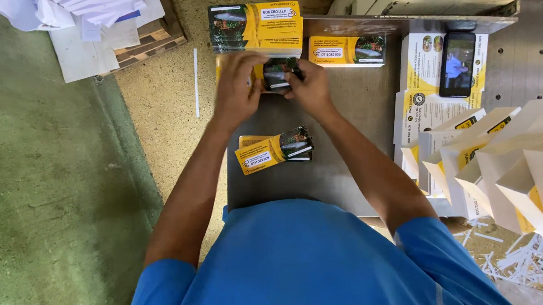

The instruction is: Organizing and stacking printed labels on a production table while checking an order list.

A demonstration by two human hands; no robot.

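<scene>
Both my hands hold one small stack of yellow and dark printed cards (277, 72) above the far part of a grey metal table (341, 167). My left hand (237, 80) grips the stack's left end. My right hand (308, 86) grips its right end. The cards are blurred. A second small stack of the same cards (274, 150) lies on the table nearer to me, apart from both hands. A taller pile of cards (256, 25) stands at the table's far edge, just beyond my hands.
Another card stack (347, 49) lies far right of my hands. A black phone (457, 63) rests on white and yellow printed sheets (419, 109). Folded white and yellow boxes (511, 163) crowd the right. Paper strips (530, 265) litter the lower right. White papers (87, 19) lie on a pallet at top left.
</scene>
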